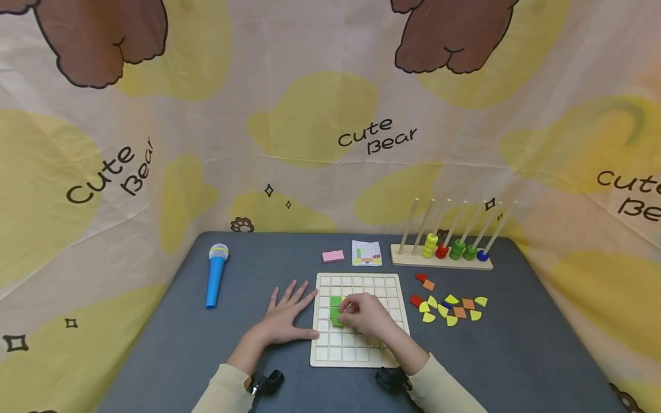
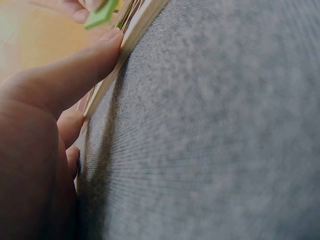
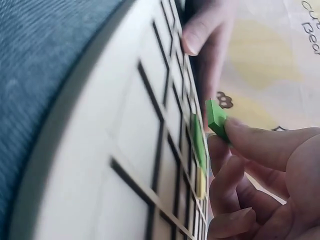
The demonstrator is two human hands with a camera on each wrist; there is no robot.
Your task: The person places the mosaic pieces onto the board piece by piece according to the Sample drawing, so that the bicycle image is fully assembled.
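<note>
Hanging at the back, a printed cloth (image 1: pixel 315 109) rises behind the grey surface (image 1: pixel 155 355). On the surface lies a pale gridded board (image 1: pixel 330 347), with a peg rack (image 1: pixel 439 263) carrying coloured beads beyond its far right corner. The left hand (image 1: pixel 285 321) spreads its fingers loosely, its thumb touching the board's left edge. The right hand (image 1: pixel 366 314) is over the board, thumb and finger pinching a green tile. A blue microphone (image 1: pixel 216 278) lies well to the left of the board. Past its far edge are a card (image 1: pixel 366 253) and, just beside that, a pink block (image 1: pixel 333 256). Yellow, orange, red and blue pieces (image 1: pixel 459 312) lie scattered to the right. Green squares (image 1: pixel 335 301) and a yellow piece (image 3: pixel 201 182) sit in the grid; the pinched green tile (image 3: pixel 216 117) is held just above it.
</note>
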